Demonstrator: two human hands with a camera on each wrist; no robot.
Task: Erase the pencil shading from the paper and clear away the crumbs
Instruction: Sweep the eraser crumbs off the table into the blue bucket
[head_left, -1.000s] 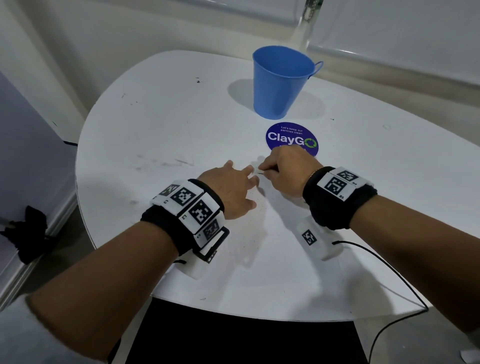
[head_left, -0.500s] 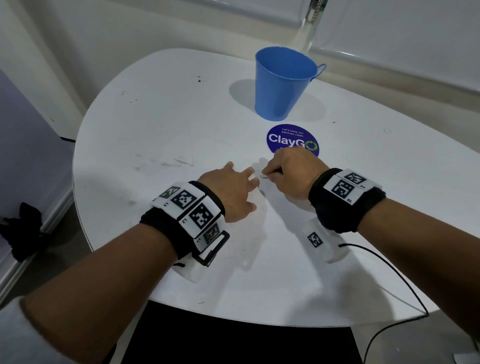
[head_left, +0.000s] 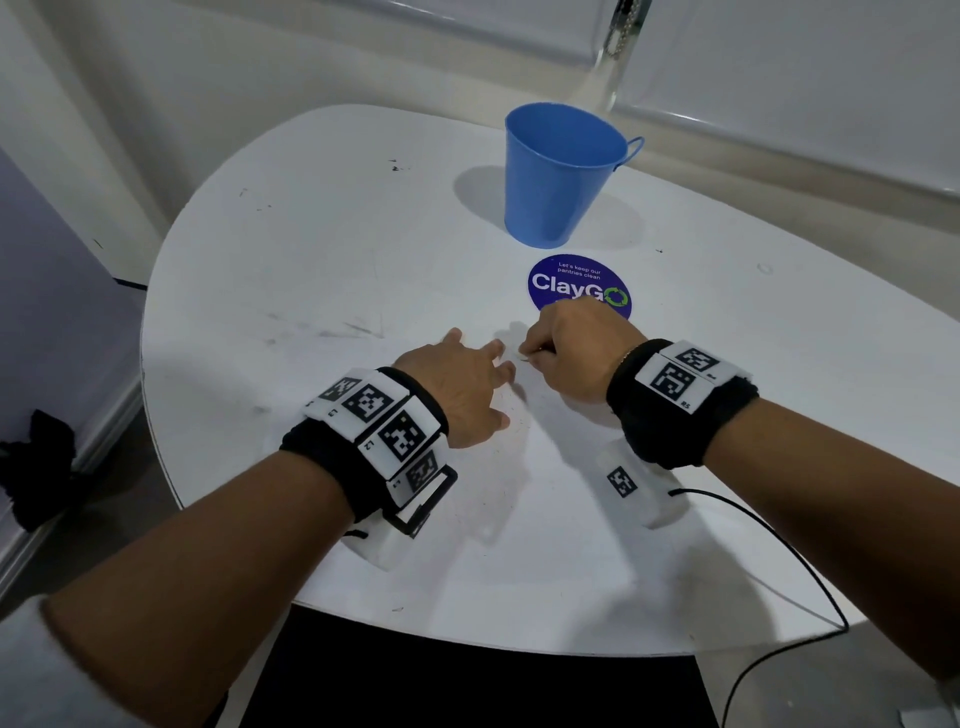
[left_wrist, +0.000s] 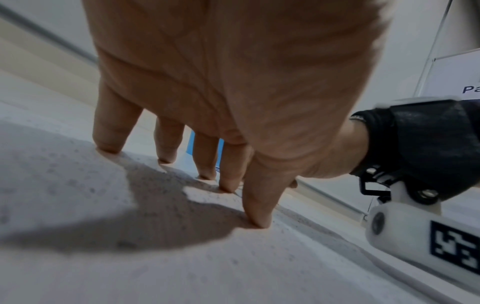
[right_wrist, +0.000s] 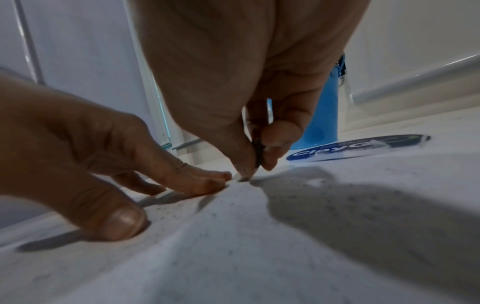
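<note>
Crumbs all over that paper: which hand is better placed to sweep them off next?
Probably the left hand: its fingers lie straight and empty on the paper among the crumbs, while the right hand pinches the eraser.

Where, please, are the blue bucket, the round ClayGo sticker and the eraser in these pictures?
blue bucket (head_left: 558, 182): head view, on its outer wall.
ClayGo sticker (head_left: 566, 283): head view, on the white lettering.
eraser (right_wrist: 257, 151): right wrist view, on the dark piece pinched by the right hand (right_wrist: 246, 82).

Soft, even overhead light fills the room, and the blue bucket throws a pale shadow toward nine o'clock on the white table. Both wrist views bend strongly at their edges, with near surfaces blurred and grainy and dark hand shadows across them.
</note>
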